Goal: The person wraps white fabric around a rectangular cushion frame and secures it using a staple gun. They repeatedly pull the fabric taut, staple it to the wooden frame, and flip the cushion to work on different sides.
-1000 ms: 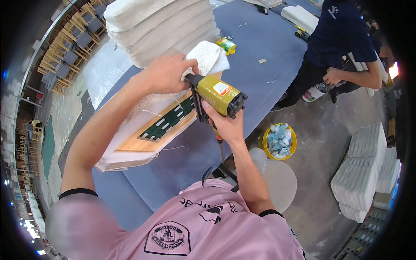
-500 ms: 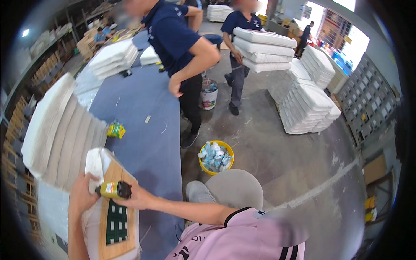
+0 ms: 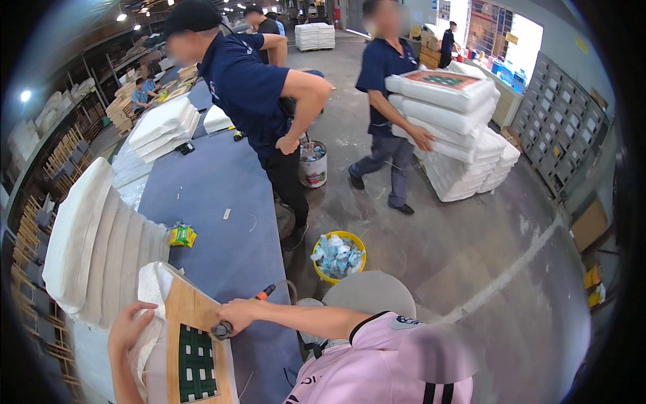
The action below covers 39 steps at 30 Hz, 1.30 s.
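A seat cushion (image 3: 153, 296) lies upside down on the table in front of me, showing a wooden frame (image 3: 176, 306) with dark green webbing (image 3: 196, 363) woven across its opening. White fabric (image 3: 149, 277) wraps its left edge, and there my left hand (image 3: 131, 326) pinches the cover between thumb and fingers. My right hand (image 3: 237, 315) grips a staple gun (image 3: 222, 330) at the frame's right side; most of its body is hidden by the hand. An orange hose fitting (image 3: 265, 292) sticks out behind that hand.
Stacked white cushions (image 3: 101, 249) stand beyond my left hand, with a yellow-green packet (image 3: 182, 236) beside them. A yellow bucket of scraps (image 3: 364, 257) sits on the floor. One co-worker (image 3: 245, 101) stands at the table (image 3: 222, 182); another co-worker (image 3: 387, 87) carries cushions (image 3: 441, 111).
My right hand has moved the staple gun from the fabric edge by my left hand to the frame's right side. The carrying co-worker has come nearer and to the right.
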### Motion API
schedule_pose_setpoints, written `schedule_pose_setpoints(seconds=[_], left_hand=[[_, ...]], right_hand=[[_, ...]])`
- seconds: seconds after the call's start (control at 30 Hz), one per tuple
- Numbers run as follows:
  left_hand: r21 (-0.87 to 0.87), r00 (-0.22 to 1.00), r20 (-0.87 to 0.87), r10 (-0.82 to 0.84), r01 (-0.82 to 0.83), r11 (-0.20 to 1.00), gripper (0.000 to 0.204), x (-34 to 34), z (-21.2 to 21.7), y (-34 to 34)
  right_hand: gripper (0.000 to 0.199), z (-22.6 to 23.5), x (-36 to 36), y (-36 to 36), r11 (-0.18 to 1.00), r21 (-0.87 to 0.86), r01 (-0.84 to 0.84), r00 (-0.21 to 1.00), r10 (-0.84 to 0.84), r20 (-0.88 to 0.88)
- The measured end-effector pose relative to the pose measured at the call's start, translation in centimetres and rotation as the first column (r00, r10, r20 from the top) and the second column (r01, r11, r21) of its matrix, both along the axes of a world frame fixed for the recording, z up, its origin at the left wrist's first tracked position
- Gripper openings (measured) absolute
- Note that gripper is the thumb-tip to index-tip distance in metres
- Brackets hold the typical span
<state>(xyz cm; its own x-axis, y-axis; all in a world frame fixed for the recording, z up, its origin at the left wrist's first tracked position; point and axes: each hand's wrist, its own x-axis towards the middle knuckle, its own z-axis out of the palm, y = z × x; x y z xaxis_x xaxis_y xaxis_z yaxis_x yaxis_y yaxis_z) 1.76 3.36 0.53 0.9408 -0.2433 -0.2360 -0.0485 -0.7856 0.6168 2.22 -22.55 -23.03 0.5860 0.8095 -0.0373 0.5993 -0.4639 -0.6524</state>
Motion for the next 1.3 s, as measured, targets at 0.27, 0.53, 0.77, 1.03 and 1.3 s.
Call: schedule_pose_setpoints(seconds=[0.27, 0.53, 0.77, 1.03, 1.3], left_hand=[[0.173, 0.973, 0.224, -0.05, 0.011, 0.985, 0.022, 1.5, -2.5, 0.9], [0.319, 0.963, 0.27, -0.015, -0.074, 0.945, 0.037, -1.1, -0.1, -1.7], [0.507, 0.888, 0.312, -0.338, 0.145, 0.85, 0.041, -1.0, -1.1, -0.8], [0.453, 0.908, 0.359, -0.217, 0.034, 0.891, 0.043, -0.8, -1.8, -0.4], [0.358, 0.853, 0.496, -0.161, -0.032, 0.933, 0.029, -1.7, -1.1, -1.5]], right_hand=[[0.04, -17.4, -5.9, 4.3, 0.982, -0.115, 0.147, 0.989, -0.146, 0.02], [0.034, -17.7, -10.6, 0.3, 0.967, 0.148, 0.207, 0.978, -0.206, -0.024], [0.03, -17.4, -14.0, -12.3, 0.835, 0.19, 0.516, 0.851, -0.526, 0.001], [0.027, -17.8, -17.4, -18.3, 0.689, -0.076, 0.721, 0.672, -0.721, -0.166], [0.031, -18.1, -17.3, -17.8, 0.646, -0.146, 0.749, 0.643, -0.762, -0.072]])
